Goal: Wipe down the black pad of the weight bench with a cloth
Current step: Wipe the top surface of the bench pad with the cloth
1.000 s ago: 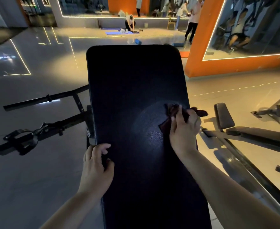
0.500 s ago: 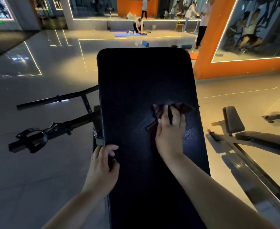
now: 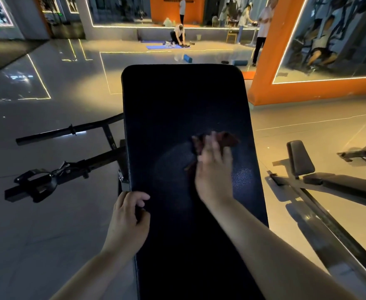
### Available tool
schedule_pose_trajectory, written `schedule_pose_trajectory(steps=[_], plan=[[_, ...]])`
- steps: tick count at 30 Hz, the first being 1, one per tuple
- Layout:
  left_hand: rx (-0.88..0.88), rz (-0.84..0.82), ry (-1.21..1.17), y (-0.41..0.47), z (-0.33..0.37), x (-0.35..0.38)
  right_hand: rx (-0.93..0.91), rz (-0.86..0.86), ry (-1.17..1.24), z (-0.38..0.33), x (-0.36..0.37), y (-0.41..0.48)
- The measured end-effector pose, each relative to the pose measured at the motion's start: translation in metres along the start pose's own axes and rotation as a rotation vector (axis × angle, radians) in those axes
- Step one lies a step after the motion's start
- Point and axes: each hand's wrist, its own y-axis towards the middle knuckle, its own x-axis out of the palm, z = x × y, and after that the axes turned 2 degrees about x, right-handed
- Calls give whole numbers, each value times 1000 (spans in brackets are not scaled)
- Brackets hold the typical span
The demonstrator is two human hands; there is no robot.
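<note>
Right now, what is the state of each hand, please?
Left hand: closed, fingers curled over the left edge of the black pad, gripping it.
Right hand: open, fingers fairly straight, pressing the cloth on the pad; somewhat blurred.

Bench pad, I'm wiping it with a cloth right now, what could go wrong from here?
The cloth is bunched under the right hand, so it may cover only a narrow strip and leave streaks on the pad. It sits toward the pad's right side, so a wide stroke could push it off the edge. The left hand grips the pad's left edge, so that spot may go unwiped.
</note>
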Motion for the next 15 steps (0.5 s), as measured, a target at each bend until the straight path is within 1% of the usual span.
schedule_pose_trajectory(steps=[1,3,4,5,6,7,8,10,11,12,13,14,15], plan=[[-1,14,-3,0,1,1,-103,-42,5,-21,9,-1],[4,33,-4,-1,1,2,-378,-194,20,-43,17,-20],[7,44,-4,-1,1,2,-521,-250,25,-40,15,-31],[4,51,-7,0,0,1,-640,-267,24,-28,9,-41],[-6,48,-16,0,1,0,-718,-264,12,-9,2,-48],[-14,39,-27,0,1,-1,-719,-260,0,12,-6,-51],[-15,30,-37,-1,2,-4,-638,-243,-9,33,-12,-49],[-19,12,-44,-2,5,-8,-365,-179,-25,53,-17,-26],[-25,4,-45,-4,5,-8,-223,-122,-23,46,-16,-12],[-34,6,-51,-5,6,-9,-123,-58,-20,29,-12,-1],[-49,21,-66,-7,7,-9,-76,-25,-19,8,-5,7],[-75,47,-92,-9,6,-9,-96,-12,-18,-14,3,8],[-112,76,-121,-10,5,-9,-166,-19,-9,-34,10,4]])
